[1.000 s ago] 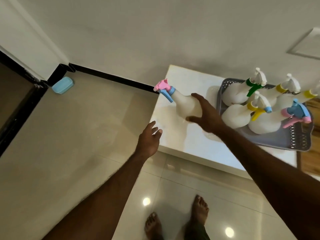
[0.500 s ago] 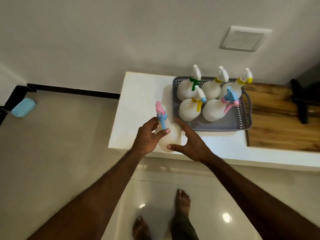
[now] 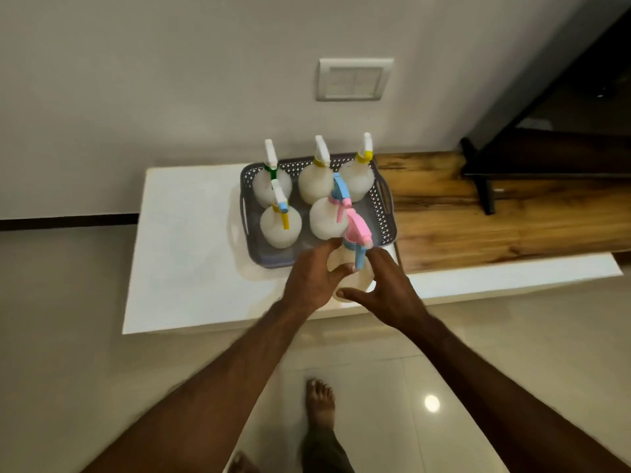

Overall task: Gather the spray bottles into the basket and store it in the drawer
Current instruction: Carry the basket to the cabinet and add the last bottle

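Note:
A grey perforated basket (image 3: 384,213) stands on the white counter (image 3: 191,240) and holds several white spray bottles (image 3: 280,225) upright. My left hand (image 3: 312,281) grips a white spray bottle with a pink and blue nozzle (image 3: 356,238) just in front of the basket's near right corner. My right hand (image 3: 387,288) lies against the bottle's right side, fingers spread and fairly straight. Most of the held bottle's body is hidden between my hands.
A wooden surface (image 3: 478,216) adjoins the counter to the right, with a dark stand (image 3: 485,186) on it. A wall switch plate (image 3: 353,80) hangs above the basket. Glossy tiled floor and my bare feet (image 3: 319,401) lie below.
The pink-nozzled bottle has travelled from the counter's left part toward the basket's near right corner. My left hand has taken hold of it and my right hand's grasp has loosened. The view has swung right.

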